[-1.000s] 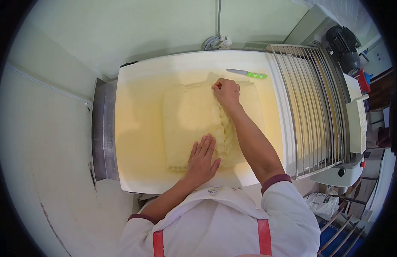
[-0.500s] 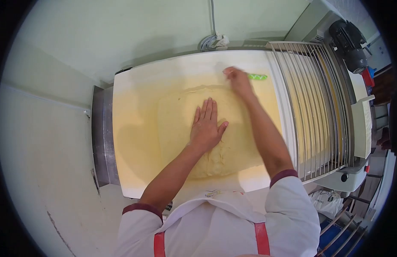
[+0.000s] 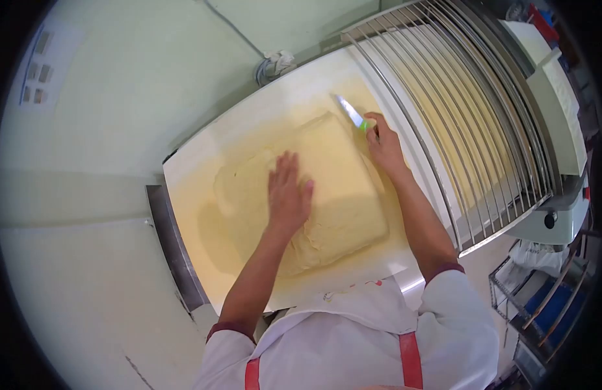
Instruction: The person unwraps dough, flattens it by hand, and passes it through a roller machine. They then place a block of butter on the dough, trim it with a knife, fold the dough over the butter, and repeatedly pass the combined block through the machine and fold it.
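Observation:
A wide, pale yellow slab of dough (image 3: 343, 188) lies on the floured white belt (image 3: 184, 172), with uneven folds along its lower edge. My left hand (image 3: 290, 195) rests on the dough near its middle, fingers spread and slightly blurred. To the right of the slab, my right hand (image 3: 382, 140) is wrapped round the green handle of a knife (image 3: 350, 112). The knife's blade points up and to the left, just past the dough's upper right corner.
A metal bar guard (image 3: 457, 123) covers the belt on the right. Behind the belt, a coiled cable (image 3: 265, 70) hangs at the wall. A metal tray edge (image 3: 177, 247) borders the left end. A rack (image 3: 548, 305) stands at the lower right.
My right hand has moved down and closed on the knife, which lay on the belt before. My left hand has shifted left on the dough. The view has tilted.

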`<state>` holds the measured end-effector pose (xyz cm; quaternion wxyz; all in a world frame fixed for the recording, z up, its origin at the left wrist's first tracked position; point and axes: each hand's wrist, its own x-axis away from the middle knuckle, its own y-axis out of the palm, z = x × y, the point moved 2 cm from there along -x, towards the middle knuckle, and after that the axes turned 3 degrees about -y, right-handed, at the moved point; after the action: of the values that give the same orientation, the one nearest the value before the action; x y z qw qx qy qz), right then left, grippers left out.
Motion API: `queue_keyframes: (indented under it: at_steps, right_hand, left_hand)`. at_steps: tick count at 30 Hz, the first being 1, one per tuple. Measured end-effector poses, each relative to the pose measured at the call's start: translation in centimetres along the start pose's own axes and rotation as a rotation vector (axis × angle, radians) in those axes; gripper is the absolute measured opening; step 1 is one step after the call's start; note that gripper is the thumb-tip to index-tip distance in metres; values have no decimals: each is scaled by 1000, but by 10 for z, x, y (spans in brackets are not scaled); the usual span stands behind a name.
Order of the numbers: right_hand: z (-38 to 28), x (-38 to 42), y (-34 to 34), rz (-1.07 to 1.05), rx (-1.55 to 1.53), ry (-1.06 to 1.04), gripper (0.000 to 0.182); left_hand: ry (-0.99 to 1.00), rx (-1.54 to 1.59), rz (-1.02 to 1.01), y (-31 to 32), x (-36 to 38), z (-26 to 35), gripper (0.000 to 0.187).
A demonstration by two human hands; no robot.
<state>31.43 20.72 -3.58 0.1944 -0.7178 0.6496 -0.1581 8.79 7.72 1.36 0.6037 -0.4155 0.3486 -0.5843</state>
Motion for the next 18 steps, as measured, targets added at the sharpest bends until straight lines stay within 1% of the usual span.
queue_keyframes:
  at_steps: [2,3,5,6,9,10,13,16,18]
  right_hand:
    - [-1,12,-5,-18,-47,22,34]
    - [-2,15,-5,-25,-70,31,33]
    - [2,6,10,28,-135,-82,30]
    - [0,0,15,57,-165,-136,29]
    - [-2,-9,25,61,-180,-104,30]
    - [1,-2,20,38,-169,-94,31]
    - [14,42,-6,-41,-314,-59,31]
    - [16,32,4,93,-245,-192,31]
    - [12,9,11,-9,-226,-97,31]
  left_hand:
    - [129,3,-1,15,-17,37,69]
    - [136,-62,-7,27,-27,50,69]
    - [157,-190,-12,48,-45,69,68]
    - [134,-243,-2,49,-46,74,69]
    - [141,-275,-14,49,-46,72,68]
    - [128,-274,-34,50,-43,72,69]
    - [114,-280,-40,49,-49,75,70]
    - [121,-299,-32,52,-44,75,68]
    - [126,-301,-28,51,-48,77,68]
